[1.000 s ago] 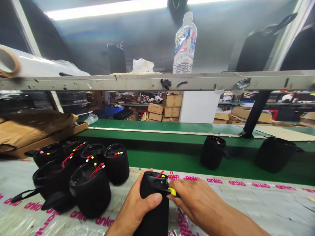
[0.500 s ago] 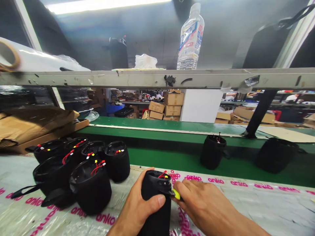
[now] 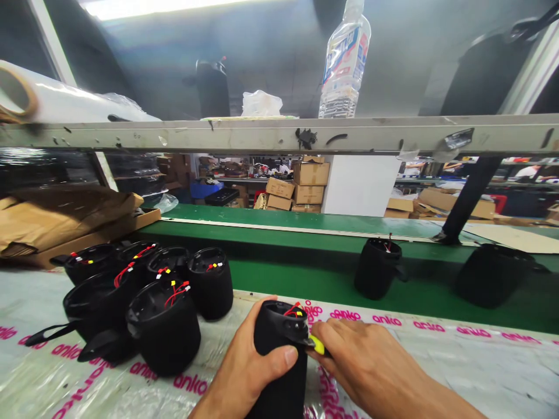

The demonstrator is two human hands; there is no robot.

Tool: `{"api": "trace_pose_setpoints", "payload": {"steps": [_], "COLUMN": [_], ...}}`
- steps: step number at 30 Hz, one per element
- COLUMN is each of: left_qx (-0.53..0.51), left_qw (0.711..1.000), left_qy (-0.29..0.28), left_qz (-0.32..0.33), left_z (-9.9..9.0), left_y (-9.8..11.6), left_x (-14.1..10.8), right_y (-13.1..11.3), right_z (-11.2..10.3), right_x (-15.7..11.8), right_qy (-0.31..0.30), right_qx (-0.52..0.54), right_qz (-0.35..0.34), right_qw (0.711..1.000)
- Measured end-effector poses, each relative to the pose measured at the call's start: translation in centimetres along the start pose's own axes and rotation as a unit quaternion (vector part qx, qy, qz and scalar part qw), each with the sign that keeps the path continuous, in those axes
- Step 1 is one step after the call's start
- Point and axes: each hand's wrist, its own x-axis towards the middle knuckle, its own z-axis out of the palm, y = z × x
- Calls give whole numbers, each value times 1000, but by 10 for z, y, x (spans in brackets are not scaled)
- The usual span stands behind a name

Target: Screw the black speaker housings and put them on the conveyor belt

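At the bottom centre a black fabric-covered cylinder (image 3: 279, 372) stands upright with its open rim up; red wires with a yellow connector show inside. My left hand (image 3: 253, 366) is wrapped round its left side, thumb across the front. My right hand (image 3: 362, 349) is closed on a yellow-handled tool (image 3: 317, 344), whose tip touches the cylinder's right side just below the rim. The tool's tip is partly hidden. To the left, several similar black cylinders (image 3: 166, 337) stand grouped, with red, yellow and white connectors at their openings.
Two more black cylinders (image 3: 378, 270) are on the green belt (image 3: 279, 273). A shelf rail (image 3: 244, 135) crosses above, bearing a water bottle (image 3: 345, 64) and a plastic roll (image 3: 65, 96). Brown paper (image 3: 65, 215) lies in a carton at left.
The camera view has shifted slightly, moving most things a little to the right. Both hands keep nearly the same hold on the cylinder and the yellow-handled tool.
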Motion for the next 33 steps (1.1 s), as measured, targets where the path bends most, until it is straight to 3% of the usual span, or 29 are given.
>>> {"api": "trace_pose_setpoints", "payload": {"steps": [10,18,26,33], "left_qx": [29,79,71,89], "left_qw": [999,990,990,983], "left_qy": [36,114,120,163], "left_qz": [0,-10,2,8], "left_z": [5,19,21,25], "left_y": [0,8,10,6], "left_x": [0,-3,-3,-2], "right_y": [-2,0,-2,-2], "right_z": [-2,-20,-32,-26], "right_x": [-2,2,7,4], "right_qy": [-26,-111,-136,-133], "right_qx": [-44,-122,-161,-163], "right_qz": [8,-37,-75,-51], "right_qw": [999,986,975,976]}}
